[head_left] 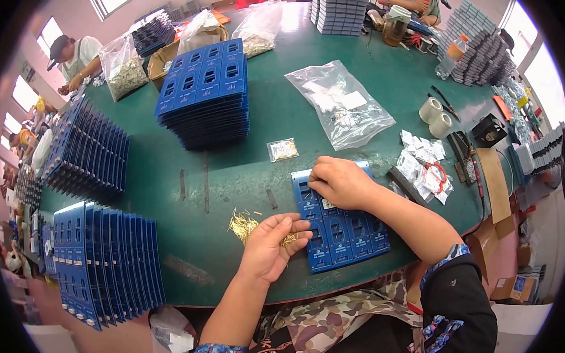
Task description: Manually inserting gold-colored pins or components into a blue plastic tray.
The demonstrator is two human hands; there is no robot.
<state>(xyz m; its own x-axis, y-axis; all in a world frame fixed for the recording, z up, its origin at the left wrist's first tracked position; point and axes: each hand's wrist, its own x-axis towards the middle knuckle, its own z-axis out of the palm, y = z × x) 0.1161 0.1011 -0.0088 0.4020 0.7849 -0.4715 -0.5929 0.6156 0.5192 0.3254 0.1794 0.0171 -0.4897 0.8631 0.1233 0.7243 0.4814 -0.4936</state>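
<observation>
A blue circuit board panel (341,244) with rows of cut-out windows lies flat on the table in front of me. My right hand (339,181) rests over its far left part, fingers pinched together and pointing down at a window; whatever they hold is too small to make out. Beside the panel's left edge, my left hand (269,243) is turned partly palm up with curled fingers. Several thin gold-coloured metal pins (289,239) show in it. Just beyond that hand, a loose pile of the same pins (240,225) lies on the table.
Stacks of blue panels (202,79) stand at the far left, with more stacks (106,260) along the left edge. A small bag (283,149) and a large clear bag (340,104) lie ahead. Tape rolls (440,125), white packets (420,164) and a soldering iron (479,180) are to the right.
</observation>
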